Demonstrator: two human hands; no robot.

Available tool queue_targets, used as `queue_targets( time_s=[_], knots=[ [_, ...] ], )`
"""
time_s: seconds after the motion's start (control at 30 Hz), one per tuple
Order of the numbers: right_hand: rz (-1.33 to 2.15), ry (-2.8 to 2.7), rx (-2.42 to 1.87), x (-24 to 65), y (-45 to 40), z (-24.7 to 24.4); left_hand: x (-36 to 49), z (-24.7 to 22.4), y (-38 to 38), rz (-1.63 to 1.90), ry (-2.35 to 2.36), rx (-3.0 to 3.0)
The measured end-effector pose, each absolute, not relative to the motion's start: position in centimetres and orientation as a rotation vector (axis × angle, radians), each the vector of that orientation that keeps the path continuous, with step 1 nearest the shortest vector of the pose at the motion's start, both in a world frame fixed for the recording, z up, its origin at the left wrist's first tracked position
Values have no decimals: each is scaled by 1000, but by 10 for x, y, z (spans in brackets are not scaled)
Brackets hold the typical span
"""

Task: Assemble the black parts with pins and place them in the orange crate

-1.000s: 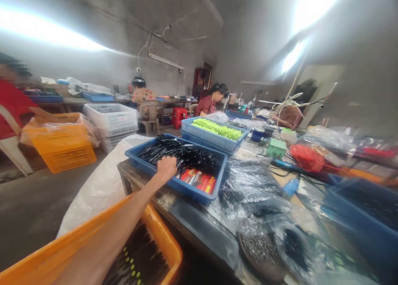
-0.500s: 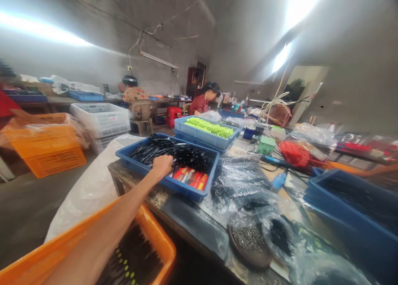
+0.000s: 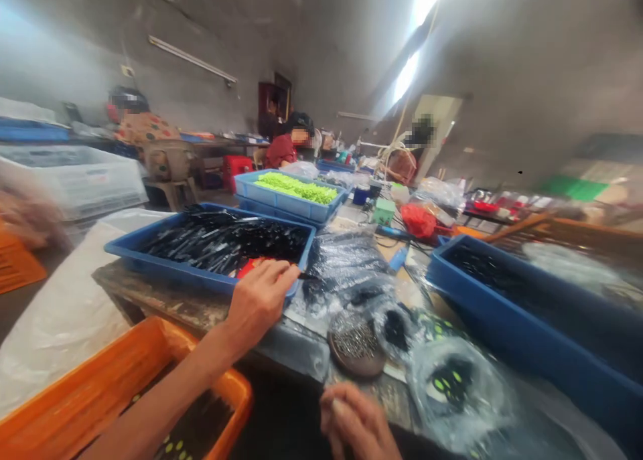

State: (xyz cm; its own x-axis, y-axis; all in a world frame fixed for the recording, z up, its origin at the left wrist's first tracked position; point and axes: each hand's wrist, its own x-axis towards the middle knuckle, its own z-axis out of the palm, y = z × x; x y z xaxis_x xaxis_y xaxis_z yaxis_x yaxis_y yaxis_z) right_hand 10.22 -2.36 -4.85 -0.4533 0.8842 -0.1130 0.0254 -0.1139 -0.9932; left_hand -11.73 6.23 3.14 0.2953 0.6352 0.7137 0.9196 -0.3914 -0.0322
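My left hand [image 3: 264, 299] is closed over the near right corner of a blue tray [image 3: 165, 267], with a thin dark piece [image 3: 310, 276] sticking out past its fingers. Many black strips [image 3: 211, 236] fill that tray, and a bit of a red card [image 3: 251, 266] shows behind the hand. Lower down, my right hand [image 3: 354, 416] has its fingers curled in by the table's front edge; whatever it may hold is hidden. Just above it stands a round dish of small metal parts [image 3: 355, 339].
An orange crate [image 3: 236, 396] is at the lower left. Behind the tray is a light blue tray of green pieces [image 3: 301, 209]. Clear plastic bags [image 3: 346, 259] lie mid-table, and a large blue bin [image 3: 502, 306] stands right. Co-workers [image 3: 281, 148] sit farther back.
My left hand has come out of the strips toward me and right, now with a thin dark piece. My right hand has entered at the bottom. The view has turned to the right.
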Motion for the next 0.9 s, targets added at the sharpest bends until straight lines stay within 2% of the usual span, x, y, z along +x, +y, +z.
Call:
queue_targets(
  time_s=[0.1, 0.23, 0.4, 0.53, 0.63, 0.8, 0.9],
  knots=[
    [1639, -1048, -801, 109, -17, -36, -79, 17, 35, -962, -921, -2290],
    [1630, -1025, -781, 121, -17, -27, -47, -2, 18, -865, -632, -2461],
    [1759, -988, -797, 133, -26, -40, -35, -13, 10, -798, -470, -2564],
    [1810, -935, -728, 137, -30, -48, -33, -19, 3, -929, -518, -2661],
    [1831, -850, -688, 135, -32, -49, -30, -25, -3, -1300, -723, -2693],
    [1845, -775, -680, 127, -35, -48, -19, -28, -8, -2255, -1781, -2592],
    [1848, -775, -673, 121, -37, -50, -13, -27, -7, -2712, -2126, -2671]
  ],
)
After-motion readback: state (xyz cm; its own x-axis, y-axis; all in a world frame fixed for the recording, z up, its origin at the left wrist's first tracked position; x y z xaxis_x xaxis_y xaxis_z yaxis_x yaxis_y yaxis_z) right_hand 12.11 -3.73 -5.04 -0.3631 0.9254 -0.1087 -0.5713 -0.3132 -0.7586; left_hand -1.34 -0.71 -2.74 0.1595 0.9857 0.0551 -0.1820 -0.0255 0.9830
